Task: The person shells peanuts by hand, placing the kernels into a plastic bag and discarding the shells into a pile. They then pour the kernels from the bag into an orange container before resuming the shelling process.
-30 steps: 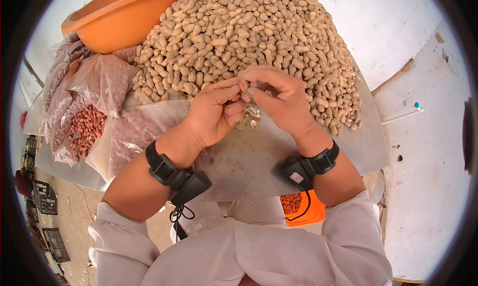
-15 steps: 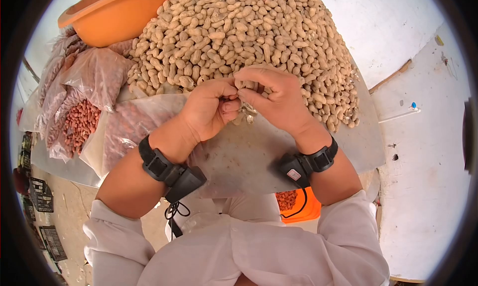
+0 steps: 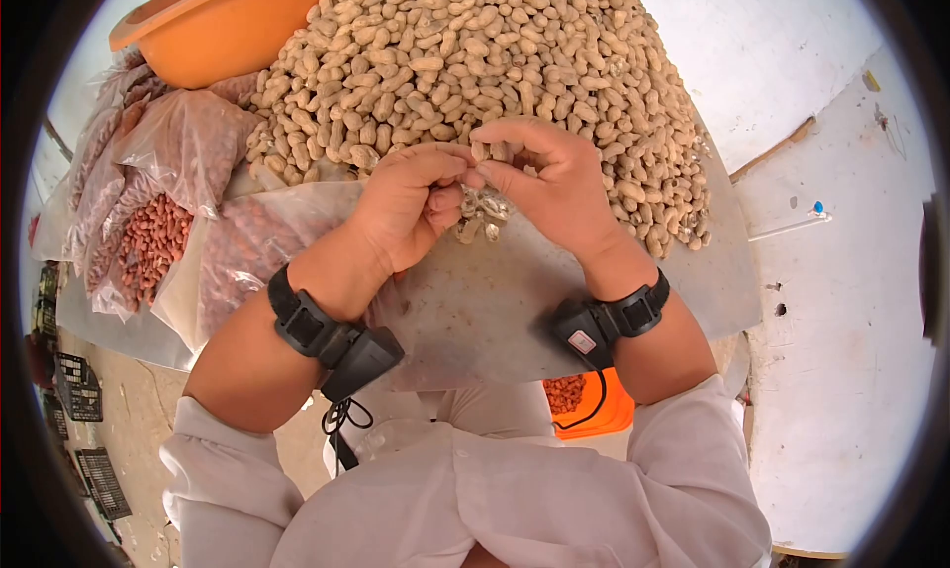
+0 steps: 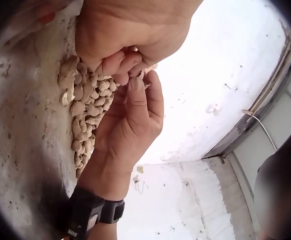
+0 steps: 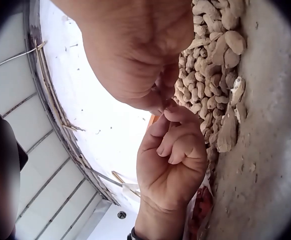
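Observation:
In the head view my left hand (image 3: 411, 197) and right hand (image 3: 559, 182) meet fingertip to fingertip at the front of a large pile of unshelled peanuts (image 3: 445, 63). The right thumb and index finger pinch a peanut (image 3: 491, 152). The left thumb and index finger pinch at its near end, the other left fingers curled toward the palm. Just below the fingertips, pale shells (image 3: 483, 212) lie on the metal table (image 3: 465, 311). Both wrist views show the fingertips pressed together, largely hiding what is between them.
An orange basin (image 3: 228, 29) stands at the back left. Plastic bags (image 3: 193, 147) of red kernels (image 3: 155, 241) lie at the left, another bag (image 3: 262, 251) beside my left forearm. Below the table edge is an orange container (image 3: 612, 410) with reddish contents. Black crates (image 3: 102, 484) stand on the floor.
The hands stay together at the fingertips. The right fingers have shifted around the peanut, which now shows more clearly between them. The head view has shifted slightly.

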### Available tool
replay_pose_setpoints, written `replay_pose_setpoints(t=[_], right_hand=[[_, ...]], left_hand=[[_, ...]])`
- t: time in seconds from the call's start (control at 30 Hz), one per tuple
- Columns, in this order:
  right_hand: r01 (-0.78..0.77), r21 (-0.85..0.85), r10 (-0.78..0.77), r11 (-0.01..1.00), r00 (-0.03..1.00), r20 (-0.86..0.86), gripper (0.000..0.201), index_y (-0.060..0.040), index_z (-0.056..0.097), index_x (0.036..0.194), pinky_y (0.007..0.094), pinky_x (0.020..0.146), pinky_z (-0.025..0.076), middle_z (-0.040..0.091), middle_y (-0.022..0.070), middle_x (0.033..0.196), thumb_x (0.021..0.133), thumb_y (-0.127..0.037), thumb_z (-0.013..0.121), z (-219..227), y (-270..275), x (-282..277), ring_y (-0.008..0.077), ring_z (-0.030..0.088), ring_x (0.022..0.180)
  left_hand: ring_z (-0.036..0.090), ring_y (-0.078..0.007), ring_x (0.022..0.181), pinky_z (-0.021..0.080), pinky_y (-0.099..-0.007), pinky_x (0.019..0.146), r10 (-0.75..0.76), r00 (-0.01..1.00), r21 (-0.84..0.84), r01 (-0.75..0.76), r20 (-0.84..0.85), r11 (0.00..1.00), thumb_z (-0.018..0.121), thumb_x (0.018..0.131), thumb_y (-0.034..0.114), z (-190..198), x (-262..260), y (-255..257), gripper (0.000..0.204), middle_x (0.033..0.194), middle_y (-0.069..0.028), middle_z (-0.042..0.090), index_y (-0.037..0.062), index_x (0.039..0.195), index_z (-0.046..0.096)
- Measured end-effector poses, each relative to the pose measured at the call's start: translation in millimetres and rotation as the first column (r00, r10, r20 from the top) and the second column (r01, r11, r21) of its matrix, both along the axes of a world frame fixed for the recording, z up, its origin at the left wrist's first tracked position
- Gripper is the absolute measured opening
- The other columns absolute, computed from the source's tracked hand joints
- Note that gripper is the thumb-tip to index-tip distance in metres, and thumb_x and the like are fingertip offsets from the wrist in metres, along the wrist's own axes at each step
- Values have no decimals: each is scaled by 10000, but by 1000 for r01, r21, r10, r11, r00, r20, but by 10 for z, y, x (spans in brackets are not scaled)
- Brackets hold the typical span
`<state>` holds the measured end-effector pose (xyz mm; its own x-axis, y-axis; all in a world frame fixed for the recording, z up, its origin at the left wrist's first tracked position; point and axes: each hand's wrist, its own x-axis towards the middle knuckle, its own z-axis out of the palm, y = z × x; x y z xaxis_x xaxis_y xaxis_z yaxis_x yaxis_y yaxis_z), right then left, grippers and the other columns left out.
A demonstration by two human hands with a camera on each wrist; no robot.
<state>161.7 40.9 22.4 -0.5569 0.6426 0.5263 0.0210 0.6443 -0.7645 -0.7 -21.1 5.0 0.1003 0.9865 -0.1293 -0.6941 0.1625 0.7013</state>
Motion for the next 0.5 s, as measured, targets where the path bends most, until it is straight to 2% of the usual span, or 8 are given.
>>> replay_pose_setpoints(t=[0.03,0.13,0.23,0.37,0.5], right_hand=[[-32,-55,29,998,999,-40,244,-40,657,969,234,586,468,640,55,817,732,-52,712,-19,11,-3,106,589,664],[-49,-64,45,997,998,-50,235,-41,658,974,229,606,475,641,45,826,745,-49,709,-18,14,-11,96,591,677],[-85,-200,64,976,992,-107,228,-41,659,971,223,626,479,634,33,827,748,-45,706,-49,22,-5,84,587,685],[-77,-167,64,983,995,-80,224,-36,657,977,216,629,479,625,26,821,757,-37,694,-54,32,-11,78,596,713],[-70,-178,60,982,996,-63,231,-33,652,990,212,630,479,633,28,833,761,-26,686,-65,45,1,76,605,736]], left_hand=[[379,-46,533,286,-175,440,-25,999,6,25,38,1000,528,841,43,10,-3,3,156,788,-58,585,-33,965,582],[370,-48,528,286,-176,438,-41,996,12,40,73,999,515,842,47,7,0,11,157,781,-60,578,-28,967,574],[364,-48,525,286,-175,435,-42,994,-8,43,99,999,509,847,50,10,0,0,153,774,-57,572,-22,969,565],[365,-49,522,286,-174,433,-75,987,3,75,139,997,517,850,52,14,1,13,145,770,-56,566,-16,970,559],[355,-32,529,283,-150,433,-44,999,16,43,20,999,492,869,71,-2,2,17,146,806,-30,543,-22,973,536]])
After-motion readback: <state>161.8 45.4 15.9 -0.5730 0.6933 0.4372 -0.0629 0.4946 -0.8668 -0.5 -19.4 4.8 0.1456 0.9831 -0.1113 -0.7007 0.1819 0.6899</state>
